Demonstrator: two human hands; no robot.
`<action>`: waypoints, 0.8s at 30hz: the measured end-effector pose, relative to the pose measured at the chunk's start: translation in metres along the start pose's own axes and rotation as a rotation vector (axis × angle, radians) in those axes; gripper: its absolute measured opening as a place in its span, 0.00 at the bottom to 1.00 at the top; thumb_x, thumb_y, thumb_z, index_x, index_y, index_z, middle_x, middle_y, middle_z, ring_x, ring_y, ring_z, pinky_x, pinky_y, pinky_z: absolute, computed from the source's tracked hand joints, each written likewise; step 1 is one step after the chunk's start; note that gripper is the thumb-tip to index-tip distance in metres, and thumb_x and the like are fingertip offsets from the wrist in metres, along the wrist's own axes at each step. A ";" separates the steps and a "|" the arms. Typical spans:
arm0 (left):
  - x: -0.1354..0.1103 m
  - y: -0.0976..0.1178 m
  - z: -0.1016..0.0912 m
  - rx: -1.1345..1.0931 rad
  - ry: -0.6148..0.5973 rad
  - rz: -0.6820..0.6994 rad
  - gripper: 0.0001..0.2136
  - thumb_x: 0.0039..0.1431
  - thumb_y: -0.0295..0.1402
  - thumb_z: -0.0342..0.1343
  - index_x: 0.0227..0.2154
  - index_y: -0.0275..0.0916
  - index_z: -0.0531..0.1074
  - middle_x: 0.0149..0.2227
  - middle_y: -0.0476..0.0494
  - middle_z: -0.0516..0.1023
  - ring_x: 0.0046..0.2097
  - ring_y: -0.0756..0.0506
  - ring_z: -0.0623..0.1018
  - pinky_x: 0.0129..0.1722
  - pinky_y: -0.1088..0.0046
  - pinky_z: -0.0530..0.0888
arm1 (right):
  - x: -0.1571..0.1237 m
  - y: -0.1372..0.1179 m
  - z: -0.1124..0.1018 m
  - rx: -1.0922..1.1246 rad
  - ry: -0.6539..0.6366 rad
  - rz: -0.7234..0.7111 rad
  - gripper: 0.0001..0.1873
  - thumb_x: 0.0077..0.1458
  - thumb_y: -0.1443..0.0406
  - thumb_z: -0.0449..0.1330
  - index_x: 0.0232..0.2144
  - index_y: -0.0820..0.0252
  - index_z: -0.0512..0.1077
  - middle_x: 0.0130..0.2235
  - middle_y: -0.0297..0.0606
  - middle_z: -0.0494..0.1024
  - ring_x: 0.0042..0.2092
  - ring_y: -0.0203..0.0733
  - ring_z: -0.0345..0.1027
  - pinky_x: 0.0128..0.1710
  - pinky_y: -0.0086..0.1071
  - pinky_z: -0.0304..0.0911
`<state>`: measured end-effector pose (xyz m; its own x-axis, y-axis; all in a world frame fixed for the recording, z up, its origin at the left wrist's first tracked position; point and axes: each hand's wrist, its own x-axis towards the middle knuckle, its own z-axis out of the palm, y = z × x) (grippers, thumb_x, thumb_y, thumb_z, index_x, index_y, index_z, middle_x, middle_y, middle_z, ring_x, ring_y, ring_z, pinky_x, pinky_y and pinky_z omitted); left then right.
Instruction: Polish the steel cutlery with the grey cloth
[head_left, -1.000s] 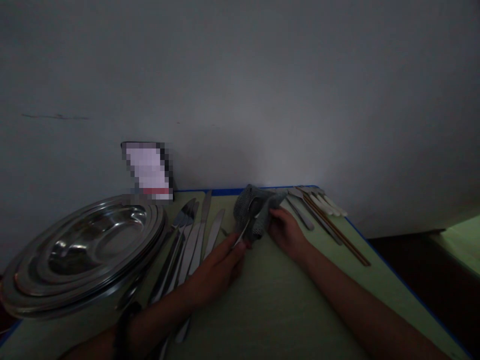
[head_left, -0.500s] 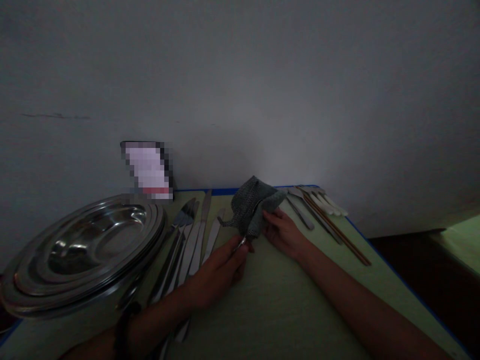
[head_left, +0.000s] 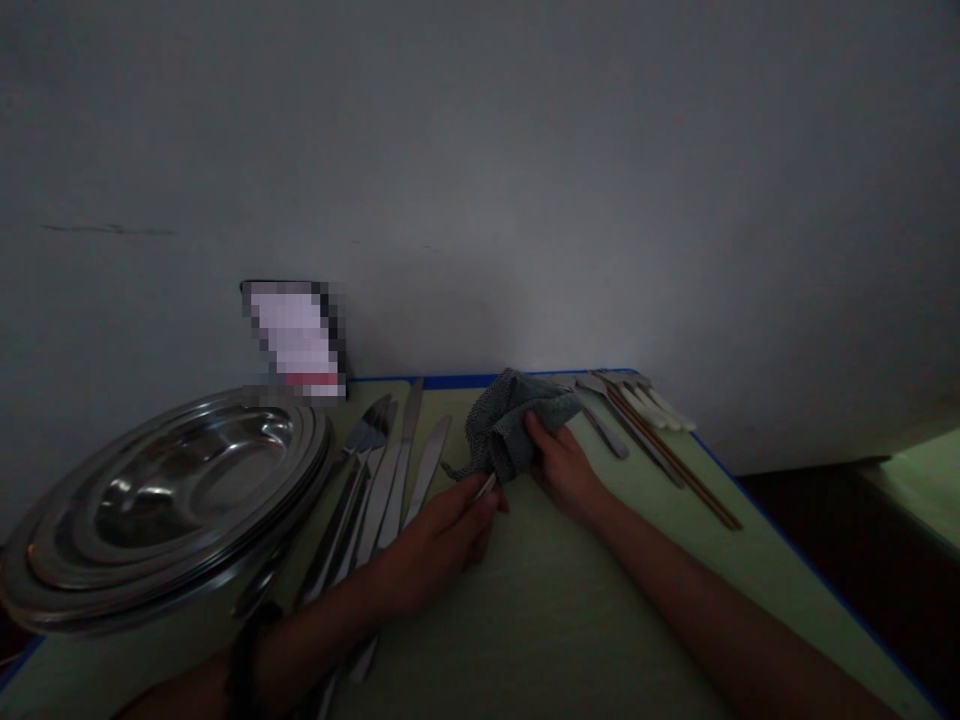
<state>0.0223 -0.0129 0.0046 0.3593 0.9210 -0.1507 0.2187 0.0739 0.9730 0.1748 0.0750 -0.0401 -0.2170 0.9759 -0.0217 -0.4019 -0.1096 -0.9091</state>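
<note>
My left hand (head_left: 439,543) pinches the handle end of a metal spoon (head_left: 486,486), thumb and fingers closed on it. The spoon's bowl is hidden inside a grey cloth (head_left: 510,425). My right hand (head_left: 564,468) grips that cloth, fingers wrapped round it and pressed over the spoon. Both hands sit low over a pale green table (head_left: 540,600), near its far edge by the wall.
A stack of steel plates (head_left: 165,500) fills the left. Several knives and forks (head_left: 386,470) lie beside it. More spoons and chopsticks (head_left: 645,425) lie to the right of the cloth. A blurred card (head_left: 296,340) leans on the wall. The table's blue edge (head_left: 757,520) runs down the right.
The spoon bowl lay bare on the cloth a second ago; the cloth has since folded over it, and my right hand has shifted along it while the left holds the handle still.
</note>
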 end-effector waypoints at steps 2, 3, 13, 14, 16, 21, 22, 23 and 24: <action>-0.002 0.001 -0.001 -0.023 -0.050 0.000 0.15 0.61 0.44 0.43 0.36 0.37 0.66 0.22 0.54 0.61 0.24 0.52 0.62 0.23 0.77 0.61 | 0.001 0.001 -0.001 -0.010 0.036 -0.008 0.18 0.47 0.53 0.59 0.41 0.52 0.71 0.42 0.33 0.76 0.47 0.43 0.67 0.45 0.38 0.63; -0.003 0.001 -0.002 -0.036 -0.091 -0.002 0.14 0.61 0.43 0.44 0.37 0.37 0.66 0.22 0.54 0.60 0.23 0.52 0.61 0.22 0.78 0.60 | 0.001 0.001 0.000 -0.004 0.057 -0.018 0.18 0.47 0.53 0.59 0.41 0.52 0.71 0.43 0.33 0.76 0.48 0.42 0.67 0.46 0.38 0.63; -0.005 0.000 -0.011 -0.255 -0.418 -0.059 0.15 0.59 0.39 0.49 0.45 0.37 0.62 0.20 0.55 0.65 0.21 0.53 0.63 0.22 0.79 0.61 | 0.000 -0.003 0.004 0.048 0.063 -0.044 0.14 0.47 0.56 0.61 0.36 0.56 0.72 0.39 0.33 0.78 0.45 0.41 0.69 0.46 0.36 0.62; -0.005 -0.001 -0.011 -0.232 -0.445 -0.065 0.15 0.60 0.40 0.48 0.46 0.37 0.62 0.20 0.54 0.67 0.21 0.53 0.64 0.22 0.79 0.61 | 0.000 -0.004 0.004 0.049 0.052 -0.035 0.14 0.47 0.57 0.61 0.35 0.57 0.72 0.38 0.33 0.78 0.43 0.41 0.70 0.45 0.36 0.63; -0.004 -0.002 -0.010 -0.188 -0.477 -0.056 0.15 0.61 0.42 0.46 0.45 0.37 0.61 0.21 0.53 0.69 0.21 0.53 0.65 0.23 0.79 0.63 | -0.001 -0.006 0.005 0.063 0.018 -0.015 0.13 0.45 0.58 0.63 0.34 0.58 0.72 0.35 0.34 0.79 0.40 0.40 0.71 0.43 0.35 0.64; -0.001 -0.007 -0.005 -0.093 -0.396 -0.036 0.15 0.61 0.47 0.44 0.35 0.37 0.61 0.21 0.51 0.71 0.21 0.53 0.66 0.20 0.80 0.64 | -0.003 -0.015 0.007 0.145 -0.044 0.015 0.15 0.35 0.64 0.68 0.30 0.58 0.72 0.33 0.32 0.79 0.36 0.39 0.72 0.42 0.35 0.66; 0.000 -0.007 -0.004 -0.079 -0.375 -0.043 0.15 0.61 0.46 0.43 0.34 0.37 0.60 0.21 0.52 0.71 0.20 0.53 0.66 0.19 0.80 0.64 | -0.004 -0.016 0.008 0.154 -0.050 0.016 0.16 0.34 0.65 0.68 0.30 0.58 0.71 0.33 0.32 0.79 0.35 0.39 0.72 0.42 0.35 0.66; 0.001 -0.008 -0.004 -0.065 -0.356 -0.052 0.15 0.61 0.46 0.43 0.32 0.38 0.60 0.21 0.52 0.70 0.19 0.53 0.66 0.18 0.80 0.64 | -0.004 -0.017 0.009 0.161 -0.054 0.017 0.16 0.34 0.66 0.68 0.30 0.58 0.71 0.34 0.32 0.79 0.36 0.38 0.72 0.42 0.35 0.66; 0.001 -0.008 -0.004 -0.052 -0.337 -0.058 0.15 0.61 0.46 0.42 0.32 0.38 0.60 0.21 0.52 0.70 0.19 0.54 0.66 0.18 0.80 0.64 | -0.005 -0.017 0.010 0.168 -0.054 0.018 0.16 0.34 0.66 0.68 0.30 0.58 0.71 0.34 0.31 0.79 0.36 0.38 0.72 0.43 0.35 0.66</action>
<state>0.0170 -0.0111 -0.0030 0.6294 0.7369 -0.2468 0.2043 0.1496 0.9674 0.1741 0.0703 -0.0200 -0.2709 0.9625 -0.0114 -0.5396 -0.1617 -0.8262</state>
